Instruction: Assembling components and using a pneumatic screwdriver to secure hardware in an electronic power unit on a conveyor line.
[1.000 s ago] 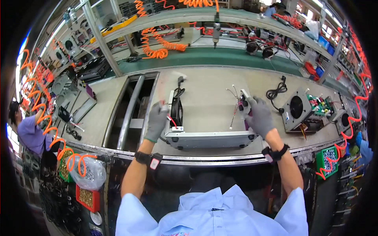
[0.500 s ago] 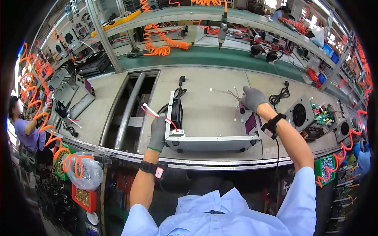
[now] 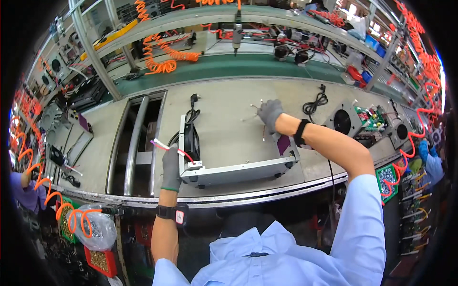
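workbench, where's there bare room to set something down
Inside the grey frame, between its fan and purple panel; also left of the roller, up to the far-left chassis. Crowded: right side, with the coiled cord and fan-fitted units.

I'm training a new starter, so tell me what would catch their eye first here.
Probably the orange coiled hoses, bright at the upper left and down the left edge. Next, the open grey case on the bench, mid-picture, with the gloved left hand at its left end and the gloved right hand above its right part. A red tray also stands out, lower left.
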Tool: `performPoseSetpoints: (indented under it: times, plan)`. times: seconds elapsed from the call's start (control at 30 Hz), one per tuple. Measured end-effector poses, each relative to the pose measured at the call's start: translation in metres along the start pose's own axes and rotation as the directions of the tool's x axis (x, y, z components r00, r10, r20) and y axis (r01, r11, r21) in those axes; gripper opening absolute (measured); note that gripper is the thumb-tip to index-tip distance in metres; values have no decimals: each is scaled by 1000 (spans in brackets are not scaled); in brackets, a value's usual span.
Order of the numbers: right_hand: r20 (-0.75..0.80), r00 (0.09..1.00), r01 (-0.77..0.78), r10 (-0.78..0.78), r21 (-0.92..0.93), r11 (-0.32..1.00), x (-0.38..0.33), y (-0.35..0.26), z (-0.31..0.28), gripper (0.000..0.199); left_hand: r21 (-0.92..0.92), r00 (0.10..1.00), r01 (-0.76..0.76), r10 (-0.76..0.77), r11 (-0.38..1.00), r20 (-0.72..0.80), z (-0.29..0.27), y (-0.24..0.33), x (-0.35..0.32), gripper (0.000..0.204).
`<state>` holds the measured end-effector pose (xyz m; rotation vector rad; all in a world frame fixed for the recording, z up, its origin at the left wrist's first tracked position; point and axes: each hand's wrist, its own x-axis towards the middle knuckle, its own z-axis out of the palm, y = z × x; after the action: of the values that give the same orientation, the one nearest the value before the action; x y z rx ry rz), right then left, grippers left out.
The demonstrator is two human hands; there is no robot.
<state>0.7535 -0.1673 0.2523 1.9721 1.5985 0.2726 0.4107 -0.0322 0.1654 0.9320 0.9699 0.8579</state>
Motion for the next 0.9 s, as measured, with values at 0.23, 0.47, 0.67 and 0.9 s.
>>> performPoseSetpoints:
  times: [0.23, 0.47, 0.67, 0.9]
  plan:
    - [64, 998, -25, 24, 17, 1000, 35, 4, 26, 20, 46, 998, -58, 58, 997, -13, -4, 4, 4, 24]
    - [-3, 993, 117, -118, 74, 990, 38, -28, -17, 46, -219, 882, -321, 375, 922, 286, -107, -92, 60, 21]
    - [-190, 972, 7, 138, 612, 791, -25, 26, -4, 54, 244, 946, -301, 321, 922, -45, -72, -17, -81, 36]
    - [-380, 922, 297, 75, 817, 495, -151, -29, -33, 48, 666, 655, -211, 609, 716, -448, -265, 4, -203, 21]
